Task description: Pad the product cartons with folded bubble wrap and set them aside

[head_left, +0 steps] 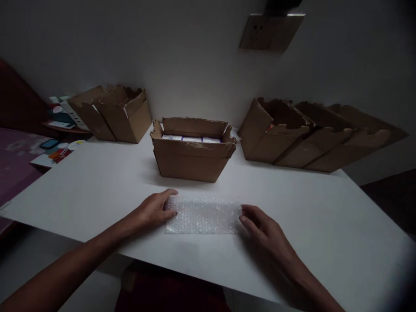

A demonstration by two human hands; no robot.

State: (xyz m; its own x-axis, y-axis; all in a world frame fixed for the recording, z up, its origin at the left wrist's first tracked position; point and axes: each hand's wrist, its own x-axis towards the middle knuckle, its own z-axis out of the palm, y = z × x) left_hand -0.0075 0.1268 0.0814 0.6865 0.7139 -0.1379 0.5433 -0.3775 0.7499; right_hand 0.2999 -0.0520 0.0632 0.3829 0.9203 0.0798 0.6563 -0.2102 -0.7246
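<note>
i see no brand or writing i can read anywhere; the light is dim and the small white boxes (191, 139) packed in the middle cardboard box (191, 161) show only faint bluish marks. a sheet of bubble wrap (203, 215) lies flat on the white table (97, 190), near the front edge, just in front of that box. my left hand (155, 209) rests palm down on the sheet's left end, fingers loosely spread and gripping nothing. my right hand (264, 229) lies flat at the sheet's right edge, fingertips touching it, also open and empty. far left stand two torn open cartons (113, 113), and beyond them a clutter of small packets and cards (60, 149) too dark to read. far right, a row of torn cartons (312, 136) leans against the wall. a wall socket plate (269, 31) sits above. nothing lies between my hands and the wrap.
</note>
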